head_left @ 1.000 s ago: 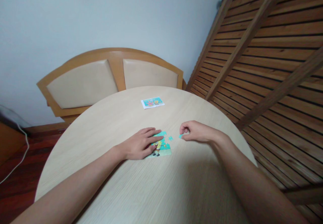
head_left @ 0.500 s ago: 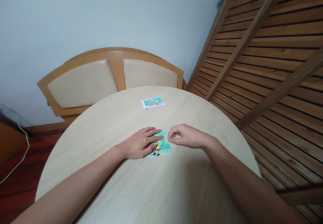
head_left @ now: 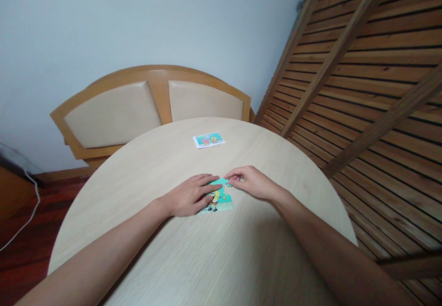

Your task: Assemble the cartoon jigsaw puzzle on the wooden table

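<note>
Turquoise and yellow, the puzzle [head_left: 224,204] lies partly under the left grip [head_left: 191,195], which is spread flat over its left side and pinches nothing. The right grip [head_left: 253,182] bends at the puzzle's far right corner, thumb and forefinger close together; I cannot tell whether they pinch the piece [head_left: 229,183] at their tips. Just nearer than those tips, a gap shows bare bench [head_left: 221,260]. Beyond both grips lies a card [head_left: 209,140]. Best to brace with the left grip, align tabs before pressing, then push straight down with 1 fingertip.
</note>
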Action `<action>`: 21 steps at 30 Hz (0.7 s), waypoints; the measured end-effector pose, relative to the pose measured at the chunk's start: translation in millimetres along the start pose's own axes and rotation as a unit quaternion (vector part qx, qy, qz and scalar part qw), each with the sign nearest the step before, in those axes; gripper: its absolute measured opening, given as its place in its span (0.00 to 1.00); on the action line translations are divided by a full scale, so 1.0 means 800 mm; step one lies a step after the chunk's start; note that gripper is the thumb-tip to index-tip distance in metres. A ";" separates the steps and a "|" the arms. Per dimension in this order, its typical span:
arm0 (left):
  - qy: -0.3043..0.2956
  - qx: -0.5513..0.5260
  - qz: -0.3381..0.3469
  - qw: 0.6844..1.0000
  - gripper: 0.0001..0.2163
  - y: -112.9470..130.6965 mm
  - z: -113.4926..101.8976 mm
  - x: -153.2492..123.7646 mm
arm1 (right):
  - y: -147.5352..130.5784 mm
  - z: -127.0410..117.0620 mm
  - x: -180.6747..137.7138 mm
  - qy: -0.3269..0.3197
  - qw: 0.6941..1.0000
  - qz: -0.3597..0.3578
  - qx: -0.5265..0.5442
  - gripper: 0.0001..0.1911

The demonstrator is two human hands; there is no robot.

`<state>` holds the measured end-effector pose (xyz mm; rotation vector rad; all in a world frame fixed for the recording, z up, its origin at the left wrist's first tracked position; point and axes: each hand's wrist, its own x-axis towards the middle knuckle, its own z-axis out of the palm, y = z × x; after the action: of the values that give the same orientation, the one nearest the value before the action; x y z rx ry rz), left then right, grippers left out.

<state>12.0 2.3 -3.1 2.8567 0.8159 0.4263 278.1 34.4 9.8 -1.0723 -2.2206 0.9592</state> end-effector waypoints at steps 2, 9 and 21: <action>0.003 -0.005 0.000 1.000 0.20 0.000 0.001 0.000 | 0.001 0.004 0.002 0.001 1.000 0.012 -0.009 0.12; -0.008 0.007 -0.004 1.000 0.20 0.002 0.000 0.002 | 0.005 0.010 0.004 0.022 0.998 0.048 -0.019 0.11; -0.002 -0.002 -0.001 1.000 0.20 -0.001 0.002 0.002 | 0.002 0.014 0.005 0.034 0.996 0.072 -0.051 0.11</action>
<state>13.3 3.7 -4.4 2.8510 0.8169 0.4218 269.3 34.0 2.0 -1.3071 -2.1799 0.8619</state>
